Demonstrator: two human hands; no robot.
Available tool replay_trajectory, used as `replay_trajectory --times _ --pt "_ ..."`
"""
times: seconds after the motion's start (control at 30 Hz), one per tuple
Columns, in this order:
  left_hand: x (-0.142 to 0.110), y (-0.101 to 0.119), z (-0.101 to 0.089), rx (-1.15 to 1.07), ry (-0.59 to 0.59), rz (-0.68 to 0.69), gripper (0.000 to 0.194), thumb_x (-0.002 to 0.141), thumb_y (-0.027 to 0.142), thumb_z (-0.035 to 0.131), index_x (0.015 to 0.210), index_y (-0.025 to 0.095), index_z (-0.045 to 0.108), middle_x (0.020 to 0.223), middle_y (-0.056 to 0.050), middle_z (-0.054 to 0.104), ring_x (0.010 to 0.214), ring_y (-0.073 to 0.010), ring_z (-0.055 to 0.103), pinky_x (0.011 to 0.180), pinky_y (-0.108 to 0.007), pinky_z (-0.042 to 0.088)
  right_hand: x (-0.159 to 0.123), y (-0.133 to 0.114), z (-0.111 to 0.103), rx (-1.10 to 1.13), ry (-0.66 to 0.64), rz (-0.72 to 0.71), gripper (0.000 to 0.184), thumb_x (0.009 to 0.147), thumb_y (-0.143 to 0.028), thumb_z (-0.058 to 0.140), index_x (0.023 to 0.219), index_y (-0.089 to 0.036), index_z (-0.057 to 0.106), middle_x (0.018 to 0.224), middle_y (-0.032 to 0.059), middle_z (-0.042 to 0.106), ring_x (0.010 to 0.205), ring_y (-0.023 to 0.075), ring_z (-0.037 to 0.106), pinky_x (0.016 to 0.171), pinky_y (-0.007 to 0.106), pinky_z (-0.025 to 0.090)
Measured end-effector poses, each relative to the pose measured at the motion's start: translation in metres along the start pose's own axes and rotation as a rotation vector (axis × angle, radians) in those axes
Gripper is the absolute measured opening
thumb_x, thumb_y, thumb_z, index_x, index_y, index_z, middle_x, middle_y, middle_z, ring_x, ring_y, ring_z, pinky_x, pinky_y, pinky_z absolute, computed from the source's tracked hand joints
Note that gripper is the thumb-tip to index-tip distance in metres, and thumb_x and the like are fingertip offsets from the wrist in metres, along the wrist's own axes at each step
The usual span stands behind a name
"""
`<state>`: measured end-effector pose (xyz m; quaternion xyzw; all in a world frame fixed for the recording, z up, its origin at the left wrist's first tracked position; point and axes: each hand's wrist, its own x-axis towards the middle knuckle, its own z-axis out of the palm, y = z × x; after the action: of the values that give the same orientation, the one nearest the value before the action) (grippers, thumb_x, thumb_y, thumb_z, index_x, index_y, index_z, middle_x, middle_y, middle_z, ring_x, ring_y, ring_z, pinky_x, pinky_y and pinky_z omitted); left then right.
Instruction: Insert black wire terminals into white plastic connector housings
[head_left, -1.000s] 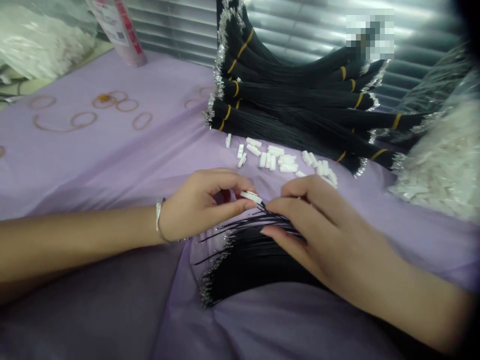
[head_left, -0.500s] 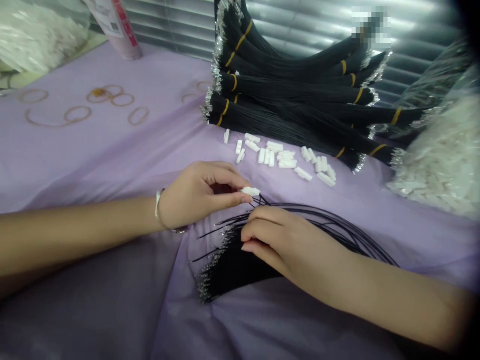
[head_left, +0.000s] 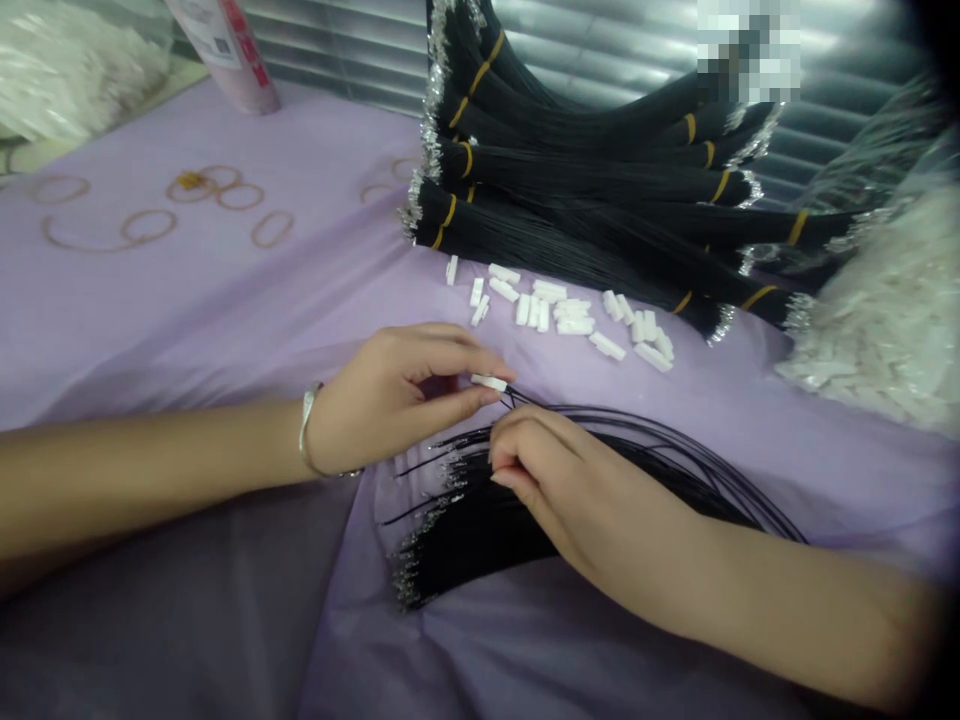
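Observation:
My left hand, with a silver bracelet on the wrist, pinches a small white connector between thumb and fingers. Thin black wires run out of the connector to the right. My right hand is closed, fingers curled, on the loose bundle of black wires with metal tips that lies on the purple cloth just below the connector. What exactly its fingertips pinch is hidden. More white connectors lie scattered on the cloth just beyond both hands.
Tied bundles of black wires with yellow bands are stacked at the back. Rubber bands lie at the back left by a pink bottle. Clear bags of white parts sit at the right and the far left.
My right hand has pulled back from the connector towards the left and curled shut on the loose wires. The left hand has stayed in place with the connector.

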<state>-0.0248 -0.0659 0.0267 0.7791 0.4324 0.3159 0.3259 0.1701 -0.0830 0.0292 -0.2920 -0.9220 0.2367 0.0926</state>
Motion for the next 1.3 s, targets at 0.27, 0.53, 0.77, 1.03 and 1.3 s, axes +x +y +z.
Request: replay_trajectory --times 0.27,0.53,0.77,1.03,1.3 --pt "0.001 0.004 -0.002 -0.058 -0.004 -0.075 0.017 0.079 0.022 0.06 0.092 0.017 0.068 0.087 -0.004 0.069 0.078 -0.0104 0.063 0.07 -0.018 0.05 0.001 0.005 -0.014 0.169 0.058 0.03 0.009 0.086 -0.011 0.044 0.082 -0.016 0.05 0.081 0.0027 0.058 0.075 0.0117 0.053 0.063 0.022 0.043" --pt "0.005 0.001 0.003 -0.666 -0.09 -0.473 0.014 0.074 0.014 0.064 0.089 0.013 0.065 0.076 -0.001 0.07 0.062 -0.0077 0.064 0.059 -0.016 0.055 0.002 0.012 -0.018 0.143 0.13 0.169 0.01 0.086 -0.017 0.047 0.079 -0.018 0.053 0.071 -0.0009 0.058 0.06 0.009 0.051 0.054 0.021 0.038" --pt "0.006 0.0 0.003 -0.753 -0.121 -0.502 0.009 0.075 0.008 0.061 0.083 0.013 0.064 0.073 0.0 0.069 0.062 -0.0063 0.065 0.06 -0.014 0.055 0.005 0.016 -0.019 0.15 0.11 0.259 0.012 0.085 -0.019 0.049 0.074 -0.018 0.054 0.066 -0.0022 0.057 0.053 0.0076 0.045 0.05 0.02 0.034" --pt "0.006 -0.001 0.003 -0.675 -0.117 -0.453 0.006 0.076 0.012 0.062 0.082 0.013 0.063 0.074 0.0 0.069 0.061 -0.0081 0.065 0.059 -0.017 0.056 0.007 0.018 -0.02 0.142 0.116 0.277 0.012 0.083 -0.017 0.05 0.072 -0.018 0.055 0.063 -0.0023 0.057 0.05 0.008 0.045 0.049 0.021 0.034" --pt "0.004 0.0 0.005 -0.656 -0.114 -0.461 0.008 0.076 0.012 0.062 0.084 0.013 0.06 0.072 0.001 0.067 0.063 -0.0075 0.064 0.06 -0.015 0.055 0.006 0.016 -0.017 0.122 0.106 0.268 0.011 0.081 -0.016 0.051 0.07 -0.018 0.053 0.063 -0.0024 0.057 0.051 0.0077 0.046 0.051 0.021 0.035"
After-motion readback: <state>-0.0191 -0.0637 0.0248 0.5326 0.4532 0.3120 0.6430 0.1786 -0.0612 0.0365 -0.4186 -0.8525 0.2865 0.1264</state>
